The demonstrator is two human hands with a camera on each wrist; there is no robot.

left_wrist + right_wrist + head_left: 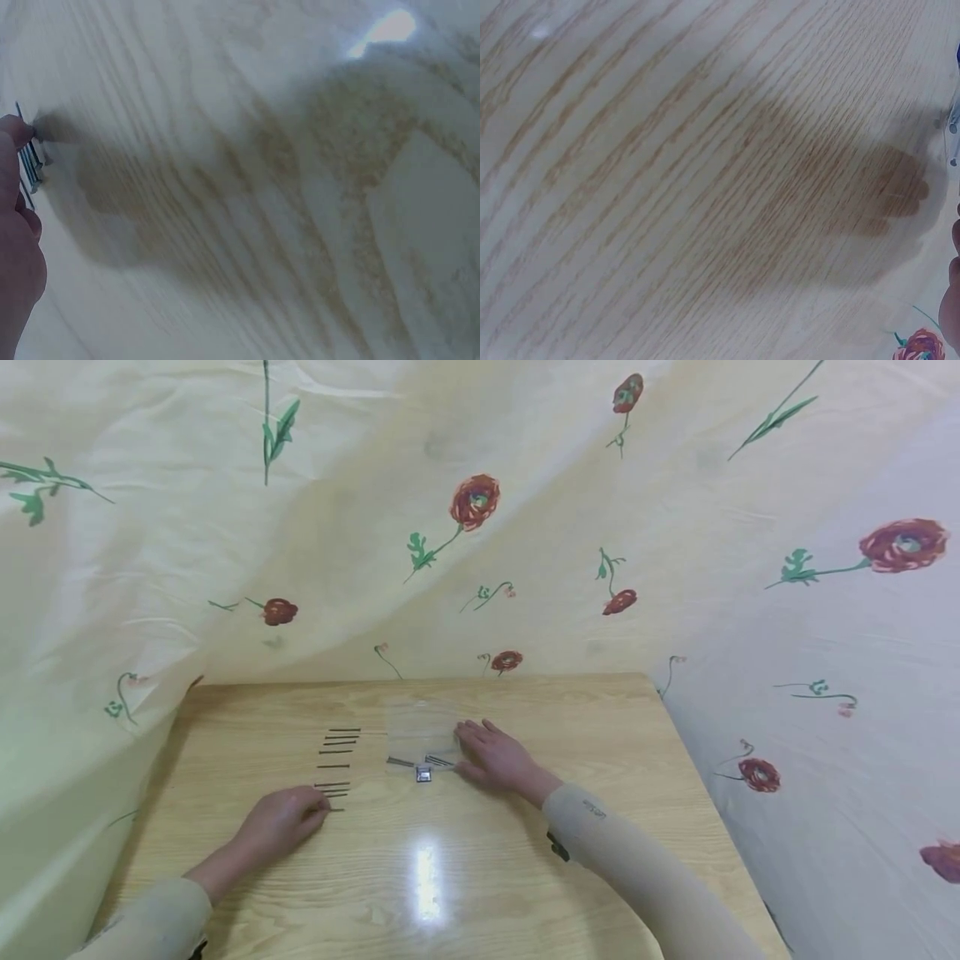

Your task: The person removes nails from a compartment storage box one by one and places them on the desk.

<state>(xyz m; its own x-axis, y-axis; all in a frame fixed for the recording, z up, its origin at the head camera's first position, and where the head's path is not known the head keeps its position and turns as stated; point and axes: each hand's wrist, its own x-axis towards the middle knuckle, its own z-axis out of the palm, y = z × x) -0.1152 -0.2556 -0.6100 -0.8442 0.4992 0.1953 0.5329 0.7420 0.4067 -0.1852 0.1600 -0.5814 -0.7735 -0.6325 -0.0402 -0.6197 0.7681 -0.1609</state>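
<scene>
My left hand (pixel 281 818) is at the near end of a column of thin dark nails (pixel 333 766) on the table. Its thumb and fingertips pinch the nearest nail (pixel 337 810), whose end sticks out to the right. In the left wrist view, several nails (pixel 31 165) show beside the fingers, partly hidden. My right hand (pixel 498 758) rests with extended fingers on the right edge of a clear plastic bag (pixel 420 718). More nails (pixel 437 761) lie at the bag's near edge, by a small dark-blue and white square (pixel 423 774).
The wood-grain table (pixel 585 718) reaches back to a cream cloth (pixel 360 527) printed with red flowers, which also hangs on both sides. A bright light reflection lies on the tabletop in front of the bag.
</scene>
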